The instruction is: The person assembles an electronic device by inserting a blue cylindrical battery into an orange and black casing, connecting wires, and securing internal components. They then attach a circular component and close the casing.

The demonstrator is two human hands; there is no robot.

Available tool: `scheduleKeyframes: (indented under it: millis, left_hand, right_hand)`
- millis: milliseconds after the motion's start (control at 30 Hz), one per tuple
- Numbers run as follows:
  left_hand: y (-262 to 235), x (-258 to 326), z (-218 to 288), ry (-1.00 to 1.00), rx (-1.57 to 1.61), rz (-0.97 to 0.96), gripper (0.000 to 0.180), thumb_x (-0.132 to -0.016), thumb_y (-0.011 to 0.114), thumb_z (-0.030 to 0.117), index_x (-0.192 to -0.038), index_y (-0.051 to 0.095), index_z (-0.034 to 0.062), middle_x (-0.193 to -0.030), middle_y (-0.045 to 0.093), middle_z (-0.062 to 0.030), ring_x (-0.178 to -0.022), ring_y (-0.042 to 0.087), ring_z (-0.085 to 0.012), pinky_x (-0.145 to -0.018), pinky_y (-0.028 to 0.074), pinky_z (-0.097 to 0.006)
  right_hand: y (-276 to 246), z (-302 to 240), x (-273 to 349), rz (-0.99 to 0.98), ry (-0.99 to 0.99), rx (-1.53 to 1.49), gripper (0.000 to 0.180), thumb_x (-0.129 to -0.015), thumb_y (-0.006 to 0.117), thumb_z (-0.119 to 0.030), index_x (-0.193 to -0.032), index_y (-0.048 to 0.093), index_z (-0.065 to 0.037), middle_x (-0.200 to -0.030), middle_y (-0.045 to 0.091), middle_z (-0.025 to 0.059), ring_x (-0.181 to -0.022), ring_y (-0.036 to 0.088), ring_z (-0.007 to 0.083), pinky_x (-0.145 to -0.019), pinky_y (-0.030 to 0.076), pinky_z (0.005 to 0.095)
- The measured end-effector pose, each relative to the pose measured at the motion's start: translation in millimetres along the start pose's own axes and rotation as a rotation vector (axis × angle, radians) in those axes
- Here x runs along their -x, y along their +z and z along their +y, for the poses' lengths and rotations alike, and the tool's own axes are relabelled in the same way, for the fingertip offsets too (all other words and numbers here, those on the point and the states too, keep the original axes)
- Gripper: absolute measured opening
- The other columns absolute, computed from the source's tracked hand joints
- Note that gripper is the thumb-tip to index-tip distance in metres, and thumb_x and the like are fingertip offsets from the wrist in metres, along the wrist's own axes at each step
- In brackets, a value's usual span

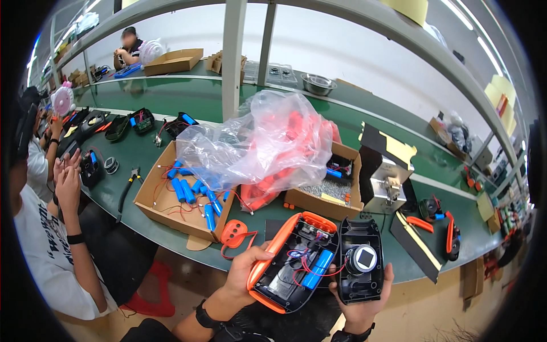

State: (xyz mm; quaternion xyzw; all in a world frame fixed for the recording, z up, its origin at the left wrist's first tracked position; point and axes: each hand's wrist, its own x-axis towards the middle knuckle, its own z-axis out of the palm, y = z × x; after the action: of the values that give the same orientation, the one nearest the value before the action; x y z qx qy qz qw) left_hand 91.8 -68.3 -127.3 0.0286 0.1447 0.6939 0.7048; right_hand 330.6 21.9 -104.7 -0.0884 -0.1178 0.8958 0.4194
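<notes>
My left hand [244,275] grips the left side of an orange-rimmed black plastic housing half [261,293], open side up. Inside it lie a blue cylindrical battery [318,270], a small circuit board near the far end, and red and dark wires. In my right hand [369,310] is the matching black housing half [371,288], which carries a round speaker [362,259] with a white square on it. Wires run between the two halves, which sit side by side just off the bench's near edge. My right fingers are partly hidden behind the black half.
A cardboard box [149,199] of blue batteries stands left of centre. Clear plastic bag [228,149] with orange parts spreads over it and a second box [336,210]. An orange strap piece [233,233], pliers [128,191] and metal fixture [387,191] lie around. Co-workers sit left and across.
</notes>
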Motion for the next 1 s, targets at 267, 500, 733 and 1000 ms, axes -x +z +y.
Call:
scheduleKeyframes:
  millis: [267, 500, 733, 1000]
  left_hand:
    - [11.8, -31.2, 1.5, 0.021, 0.029, -0.115, 0.055, -0.103, 0.053, 0.03, -0.144, 0.052, -0.0053, -0.126, 0.071, -0.021, -0.109, 0.075, -0.0298, -0.098, 0.062, -0.046]
    - [9.9, -44.1, -14.3, 0.027, -0.152, -0.175, 0.074, -0.103, 0.055, 0.046, -0.156, 0.039, -0.0024, -0.146, 0.058, -0.0284, -0.134, 0.061, -0.0393, -0.112, 0.052, -0.056]
    - [7.8, -42.2, -34.5, 0.211, -0.2, -0.164, 0.073, -0.103, 0.057, 0.041, -0.16, 0.033, 0.0029, -0.147, 0.057, -0.0234, -0.131, 0.063, -0.035, -0.112, 0.053, -0.054]
    - [8.6, -37.9, -37.2, 0.254, -0.112, -0.07, 0.081, -0.104, 0.061, 0.029, -0.168, 0.016, 0.0083, -0.16, 0.043, -0.0167, -0.143, 0.052, -0.0263, -0.118, 0.048, -0.043]
  right_hand:
    - [16.4, -8.9, -18.9, -0.004, -0.119, 0.132, 0.092, -0.101, 0.034, -0.078, -0.163, 0.035, -0.01, -0.147, 0.05, 0.0362, -0.117, 0.066, 0.0466, -0.09, 0.058, 0.0627]
    - [31.8, -0.3, -17.3, 0.032, -0.428, 0.687, 0.079, -0.103, 0.05, -0.057, -0.16, 0.036, -0.004, -0.146, 0.054, 0.0299, -0.122, 0.065, 0.0488, -0.089, 0.061, 0.0595]
    - [79.8, 21.0, -24.3, 0.077, -0.297, 1.111, 0.11, -0.077, 0.078, -0.039, -0.166, 0.028, 0.0, -0.149, 0.054, 0.0268, -0.122, 0.068, 0.0306, -0.106, 0.054, 0.0402]
    - [77.2, 36.1, -32.6, 0.053, -0.305, 1.241, 0.105, -0.075, 0.073, -0.037, -0.162, 0.034, 0.008, -0.154, 0.051, 0.0262, -0.137, 0.06, 0.0309, -0.117, 0.045, 0.0407]
